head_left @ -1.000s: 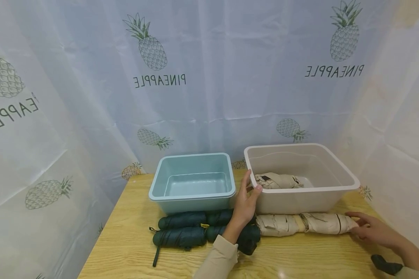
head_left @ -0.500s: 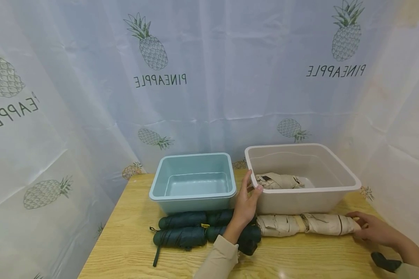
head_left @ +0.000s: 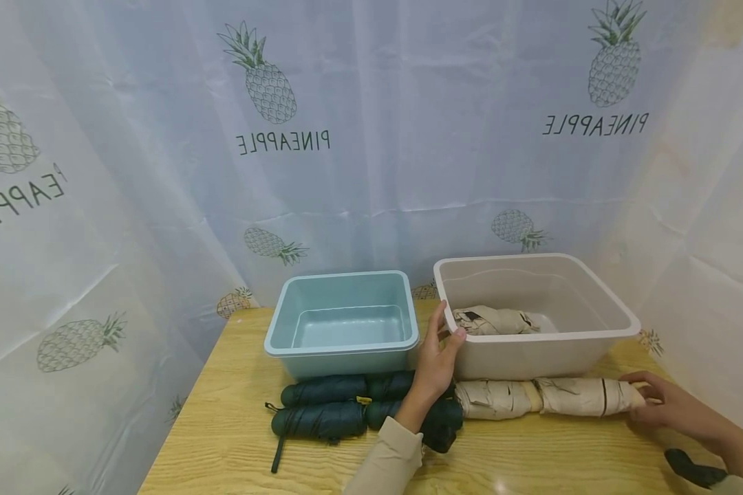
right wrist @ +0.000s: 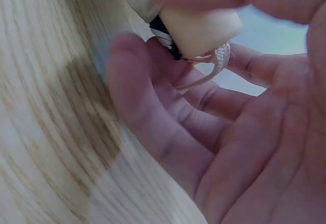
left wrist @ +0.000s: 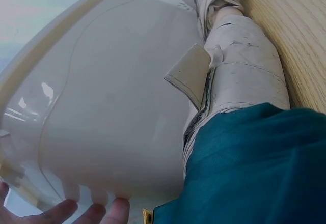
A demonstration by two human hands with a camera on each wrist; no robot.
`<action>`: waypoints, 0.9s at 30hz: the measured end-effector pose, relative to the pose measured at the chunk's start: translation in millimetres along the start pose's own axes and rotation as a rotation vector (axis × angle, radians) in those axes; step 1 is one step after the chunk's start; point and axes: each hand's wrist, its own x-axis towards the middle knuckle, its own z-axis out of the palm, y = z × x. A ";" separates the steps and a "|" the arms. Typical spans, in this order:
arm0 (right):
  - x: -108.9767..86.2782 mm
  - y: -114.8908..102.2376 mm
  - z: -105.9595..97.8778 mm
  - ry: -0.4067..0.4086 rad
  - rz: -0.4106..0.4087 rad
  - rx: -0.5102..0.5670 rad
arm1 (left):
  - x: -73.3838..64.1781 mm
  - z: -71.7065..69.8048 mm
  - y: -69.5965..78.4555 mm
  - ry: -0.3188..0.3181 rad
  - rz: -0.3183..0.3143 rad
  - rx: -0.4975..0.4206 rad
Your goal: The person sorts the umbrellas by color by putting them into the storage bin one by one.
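My left hand (head_left: 435, 361) holds the near left corner of a beige plastic tub (head_left: 547, 357); its fingertips (left wrist: 119, 208) touch the outer wall in the left wrist view. A folded beige umbrella (head_left: 497, 321) lies inside. In front of the tub, more beige folded umbrella cloth (head_left: 572, 397) lies in a row along the table. At the row's right end, my right hand (head_left: 671, 409) pinches the umbrella's pale handle (right wrist: 204, 33), fingers curled about it. A looped cord (right wrist: 221, 58) hangs from that handle in the right wrist view.
Left of the beige tub stands a light blue tub (head_left: 349, 350). Several dark green folded umbrellas (head_left: 318, 421) lie before it, partly behind my left forearm. A strap trails toward the front of the wooden table (head_left: 223, 440). A pineapple-print curtain (head_left: 378, 137) surrounds the back and sides.
My right hand has shifted slightly right, and the umbrella's right end has moved a little with it. My left hand and both tubs stay put.
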 end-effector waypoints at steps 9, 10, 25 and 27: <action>-5.2 -2.8 13.8 0.104 0.004 0.133 | 0.4 0.3 -1.1 0.001 -0.003 -0.003; -5.4 -2.3 15.1 0.111 -0.001 0.176 | 0.4 0.3 -1.2 0.001 -0.003 -0.003; -10.2 1.3 21.3 0.209 -0.130 0.201 | 0.7 0.7 -1.3 0.008 0.017 0.006; -11.1 0.8 21.9 0.230 -0.124 0.172 | 0.7 0.8 -0.9 0.007 0.018 0.008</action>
